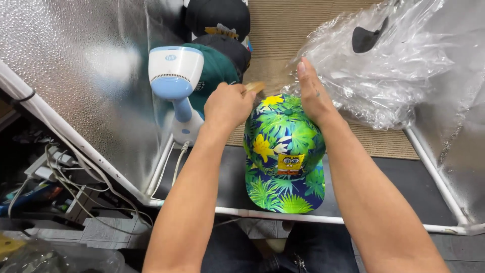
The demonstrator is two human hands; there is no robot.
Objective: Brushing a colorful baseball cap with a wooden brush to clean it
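Viewing: head camera looks down at two bare forearms reaching forward into a white-framed enclosure.
Cap: floral cap [284,151], green, blue and yellow leaf print with a yellow cartoon patch on the front, sits at centre between the two hands, brim pointing toward the person.
Left hand: left hand [228,105] is closed in a fist, its fingers curled around a small tan object [254,88] that juts out toward the cap's crown; what the object is cannot be told.
Right hand: right hand [312,91] is open, fingers straight and together, palm laid flat against the far right side of the crown; it grips nothing.
Surface: cap rests on a dark mat [404,179], which gives way to a tan woven mat [283,35] farther back.
Near edge: white frame tube [262,214] runs across just under the brim; the brim reaches to it.
Left side: handheld steamer [177,83], white and light blue, stands just beside the left hand; a green cap [217,71] and black caps [218,17] are stacked behind it.
Right side: crumpled clear plastic bag [384,65] lies near the right hand, apart from the cap.
Open room: bare dark mat lies right of the cap as far as the right frame tube.
Walls: silvery textured panels [65,71] close in left and right.
Outside frame: cables [65,172] lie lower left.
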